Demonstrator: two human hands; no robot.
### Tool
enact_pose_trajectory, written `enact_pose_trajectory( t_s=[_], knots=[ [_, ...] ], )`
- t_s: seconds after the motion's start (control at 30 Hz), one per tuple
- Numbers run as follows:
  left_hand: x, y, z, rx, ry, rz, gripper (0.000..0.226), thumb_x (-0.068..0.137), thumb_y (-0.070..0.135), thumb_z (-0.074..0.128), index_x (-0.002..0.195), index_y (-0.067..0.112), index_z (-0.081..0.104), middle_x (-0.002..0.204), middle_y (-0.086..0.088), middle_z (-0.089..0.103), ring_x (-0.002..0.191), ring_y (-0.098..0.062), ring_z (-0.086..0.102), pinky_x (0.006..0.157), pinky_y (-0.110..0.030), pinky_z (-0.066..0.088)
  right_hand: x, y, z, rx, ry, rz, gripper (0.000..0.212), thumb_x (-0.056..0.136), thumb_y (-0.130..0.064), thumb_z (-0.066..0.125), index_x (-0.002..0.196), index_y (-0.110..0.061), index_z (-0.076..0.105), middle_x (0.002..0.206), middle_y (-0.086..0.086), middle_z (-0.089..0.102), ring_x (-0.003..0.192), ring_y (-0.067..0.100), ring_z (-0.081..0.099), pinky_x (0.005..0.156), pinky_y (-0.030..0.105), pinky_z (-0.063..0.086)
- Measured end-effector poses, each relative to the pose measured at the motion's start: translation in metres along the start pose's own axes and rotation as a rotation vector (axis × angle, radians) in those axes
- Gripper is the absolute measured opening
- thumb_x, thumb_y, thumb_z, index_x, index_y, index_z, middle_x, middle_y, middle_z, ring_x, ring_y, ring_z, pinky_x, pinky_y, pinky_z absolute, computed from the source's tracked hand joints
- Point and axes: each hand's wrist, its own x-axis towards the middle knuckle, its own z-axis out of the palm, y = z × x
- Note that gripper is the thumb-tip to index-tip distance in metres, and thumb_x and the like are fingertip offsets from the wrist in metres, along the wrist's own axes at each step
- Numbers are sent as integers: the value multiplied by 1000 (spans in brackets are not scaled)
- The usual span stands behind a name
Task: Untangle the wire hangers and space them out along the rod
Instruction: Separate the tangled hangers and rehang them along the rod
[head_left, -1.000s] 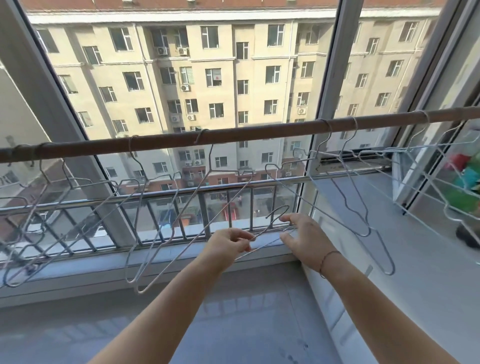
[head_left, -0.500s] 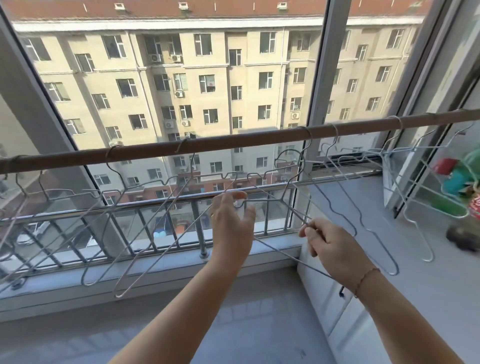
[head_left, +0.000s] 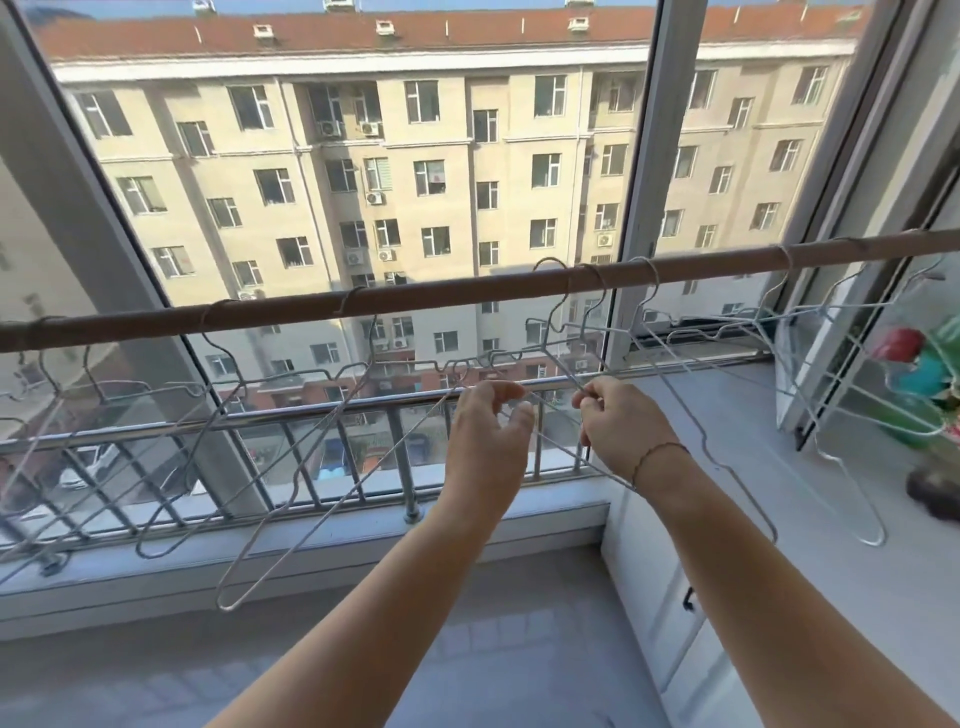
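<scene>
The wire hangers (head_left: 332, 415) I'm working on hang by their hooks from the brown rod (head_left: 415, 300) that runs across the window, and they are bunched and crossed over one another below it. One cluster sits at the middle of the rod, its hooks close together just right of centre; more hangers crowd the left end, and a few tilt out at the right end.

My left hand (head_left: 485, 441) is raised under the middle cluster, its grip narrow, thumb and fingertips pinched on a thin wire. My right hand (head_left: 621, 428) is just beside it, knuckles up, its grip closed on the wire of a hanger whose lower bar slants down past that wrist. The two hands are near each other but apart.

A thin bracelet (head_left: 657, 454) circles the right wrist. Behind the hangers runs a metal railing (head_left: 260, 421) outside the glass, above the pale window sill (head_left: 311, 540). At far right, colourful objects (head_left: 919, 379) stand on the white surface (head_left: 727, 415). A beige apartment block (head_left: 415, 156) fills the view beyond.
</scene>
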Motion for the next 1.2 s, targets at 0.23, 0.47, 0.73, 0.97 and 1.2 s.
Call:
enact_pose_trajectory(
  t_s=[0.23, 0.47, 0.73, 0.97, 1.2],
  knots=[
    [-9, -1, -23, -47, 137, 22, 14, 90, 15, 53, 102, 19, 58, 105, -1, 62, 95, -11, 57, 84, -19, 46, -15, 11, 3, -79, 32, -33, 33, 93, -18, 41, 123, -8, 49, 116, 17, 61, 104, 31, 55, 88, 35, 43],
    [-7, -8, -92, -14, 459, 71, 20, 88, 17, 50, 106, 24, 57, 111, -2, 60, 106, -17, 56, 95, -35, 46, -64, -48, 34, 217, 92, -373, 43, 88, -17, 54, 129, -11, 44, 127, 4, 48, 122, 18, 42, 103, 23, 29],
    [11, -30, -132, -229, 90, -326, 21, 95, 19, 44, 101, 8, 61, 95, -7, 63, 97, -27, 59, 85, -37, 47, -83, -109, 121, 575, -366, -128, 30, 88, -28, 57, 115, -21, 46, 82, -8, 58, 79, 10, 58, 73, 22, 49],
    [44, -34, -141, -498, -142, -366, 24, 93, 9, 46, 77, 11, 64, 62, 0, 67, 52, -10, 62, 47, -23, 49, -75, -132, 141, 713, -124, -94, 11, 91, -11, 46, 91, -12, 57, 55, -2, 51, 49, 11, 47, 53, 30, 39],
    [70, -48, -136, -593, -208, -470, 19, 88, 1, 52, 70, 4, 61, 47, -2, 57, 34, -9, 52, 36, -17, 41, -56, -133, 146, 579, -121, -88, 17, 82, -34, 48, 78, -20, 58, 53, -4, 53, 52, 15, 49, 56, 34, 41]
  ],
)
